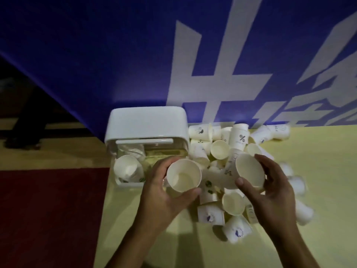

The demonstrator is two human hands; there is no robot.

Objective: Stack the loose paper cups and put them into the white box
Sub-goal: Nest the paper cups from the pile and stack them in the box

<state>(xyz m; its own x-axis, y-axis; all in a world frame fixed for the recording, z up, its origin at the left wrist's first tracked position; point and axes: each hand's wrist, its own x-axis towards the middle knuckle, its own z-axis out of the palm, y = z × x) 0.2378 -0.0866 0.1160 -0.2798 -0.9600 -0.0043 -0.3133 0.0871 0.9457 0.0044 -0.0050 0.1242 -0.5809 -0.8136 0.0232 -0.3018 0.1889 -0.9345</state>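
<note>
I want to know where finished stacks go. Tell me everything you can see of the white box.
The white box looks like glossy plastic with rounded corners and clear walls. Its lid appears raised at the far side, leaving it open. It sits at the yellow surface's left edge, before the blue banner. Nested paper cups and clear wrap lie inside. The loose cup pile abuts its right side; the left hand hides its near right corner.

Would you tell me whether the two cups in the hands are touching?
Apart. The head view shows a clear gap between the left cup in the left hand and the right cup in the right hand.
</note>
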